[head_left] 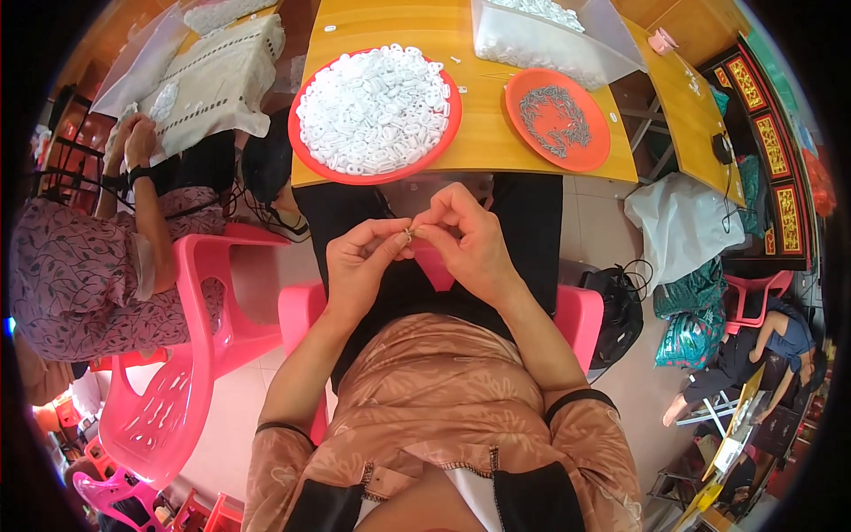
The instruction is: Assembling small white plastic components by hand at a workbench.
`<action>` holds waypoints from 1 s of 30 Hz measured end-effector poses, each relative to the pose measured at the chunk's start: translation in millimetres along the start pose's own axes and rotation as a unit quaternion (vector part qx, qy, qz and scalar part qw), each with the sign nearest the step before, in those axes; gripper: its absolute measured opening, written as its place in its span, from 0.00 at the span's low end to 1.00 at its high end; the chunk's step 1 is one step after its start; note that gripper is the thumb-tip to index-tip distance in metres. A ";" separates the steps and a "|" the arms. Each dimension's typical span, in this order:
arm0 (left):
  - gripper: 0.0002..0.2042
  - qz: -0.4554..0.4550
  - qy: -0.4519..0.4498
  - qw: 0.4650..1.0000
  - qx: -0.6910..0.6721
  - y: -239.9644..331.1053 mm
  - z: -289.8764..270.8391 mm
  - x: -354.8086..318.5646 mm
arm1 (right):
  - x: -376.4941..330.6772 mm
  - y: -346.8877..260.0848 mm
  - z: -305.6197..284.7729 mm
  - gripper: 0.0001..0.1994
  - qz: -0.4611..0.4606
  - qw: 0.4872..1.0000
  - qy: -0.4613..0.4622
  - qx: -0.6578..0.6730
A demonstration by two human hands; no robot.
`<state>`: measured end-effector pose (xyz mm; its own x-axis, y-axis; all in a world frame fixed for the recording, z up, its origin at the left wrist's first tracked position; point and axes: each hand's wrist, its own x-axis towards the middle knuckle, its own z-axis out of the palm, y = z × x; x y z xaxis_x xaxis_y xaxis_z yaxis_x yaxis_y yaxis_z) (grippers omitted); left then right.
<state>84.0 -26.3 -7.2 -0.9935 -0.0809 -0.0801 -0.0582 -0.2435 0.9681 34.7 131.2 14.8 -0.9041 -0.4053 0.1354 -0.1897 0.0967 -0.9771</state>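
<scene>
My left hand and my right hand meet over my lap, in front of the table edge. The thumb and forefinger of each are pinched together, and the fingertips almost touch. A tiny item between them is too small to name. Just beyond the hands, a round red tray is heaped with small white plastic pieces, many with holes. To its right an orange-red plate holds a loose ring of small grey metal pins or screws.
The yellow table carries a clear plastic bin of white pieces at the back. Another person's hands work at a cloth-covered table on the left, beside a pink chair. A black bag and white sack stand on the right.
</scene>
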 end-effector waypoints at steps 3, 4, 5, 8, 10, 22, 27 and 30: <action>0.08 0.028 0.015 0.999 0.020 -4.0 4.6 -0.6 | -1.2 1.8 4.0 0.10 0.010 1.000 0.020 0.004; 0.08 0.048 0.025 0.998 0.025 -5.9 5.5 -0.6 | -1.3 2.4 5.4 0.10 0.018 0.999 0.031 0.006; 0.08 0.048 0.025 0.998 0.025 -6.7 5.8 -0.7 | -1.3 3.4 6.6 0.10 0.018 0.999 0.031 0.006; 0.08 0.044 0.039 0.998 0.035 -8.1 6.3 -1.4 | -1.5 6.6 10.6 0.11 0.007 0.999 0.049 0.006; 0.08 0.034 0.042 0.998 0.040 -10.0 5.3 -1.4 | -1.6 10.1 13.5 0.09 -0.025 0.997 0.074 -0.019; 0.10 0.030 0.037 0.999 -0.005 -9.6 5.2 3.8 | 2.1 18.3 1.2 0.13 0.040 0.993 0.024 0.104; 0.09 0.014 0.031 0.999 -0.003 -8.9 3.5 4.3 | 0.6 24.2 -0.7 0.08 0.065 0.996 -0.007 0.063; 0.09 0.007 0.033 0.999 0.002 -10.6 2.7 4.8 | 0.2 22.9 -1.2 0.07 0.070 0.997 -0.030 0.003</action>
<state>79.6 -21.5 -17.2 -0.9856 -0.1476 -0.0828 -0.0458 -0.2385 0.9701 29.8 134.5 -7.4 -0.8966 -0.4427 -0.0119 -0.0609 0.1500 -0.9868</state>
